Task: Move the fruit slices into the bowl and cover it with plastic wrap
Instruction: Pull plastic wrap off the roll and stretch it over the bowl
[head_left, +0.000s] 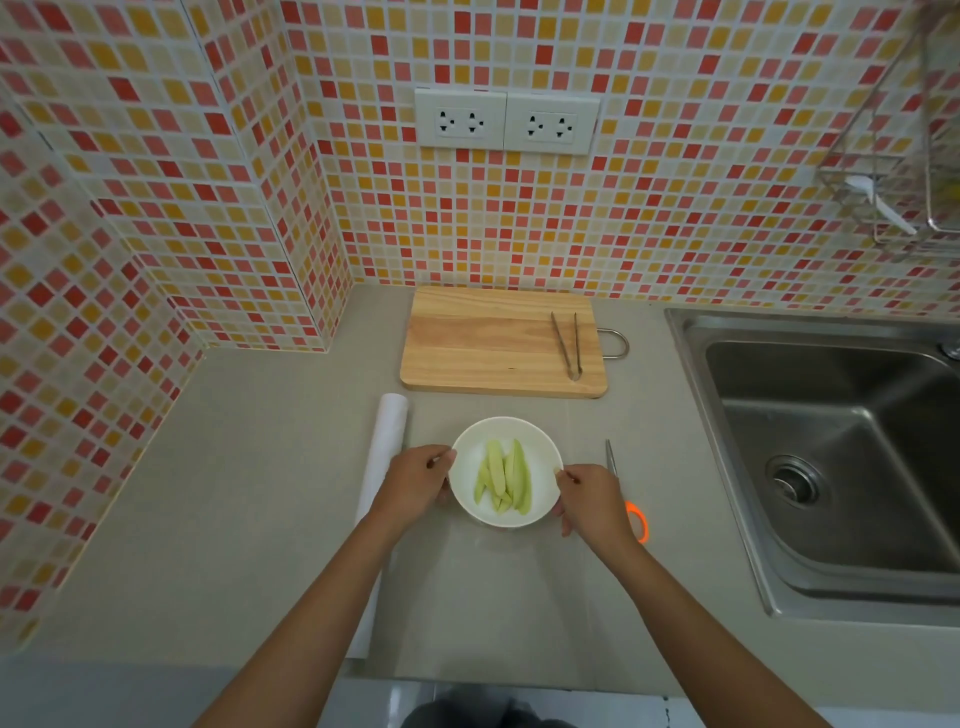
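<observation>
- In the middle of the frame, on the grey worktop (249, 493), a wooden cutting board (498, 343) carries metal tongs (569, 345); a sink (831, 457) fills the right.
- Orange-handled scissors (631, 499) lie just right of the bowl, partly behind the right hand (592, 501).
- The plastic wrap roll (387, 462) lies left, crossed by the left hand (415, 480).
- The white bowl (467, 467) holds green fruit slices (504, 475).
- Both hands pinch its rim with curled fingers.

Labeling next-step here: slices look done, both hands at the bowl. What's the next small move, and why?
Probably press the wrap down round the bowl rim. The slices already lie in the bowl, the board holds only the tongs, and the left hand and right hand pinch at opposite sides of the rim. Whether film already spans the bowl cannot be told; the roll lies just left.
</observation>
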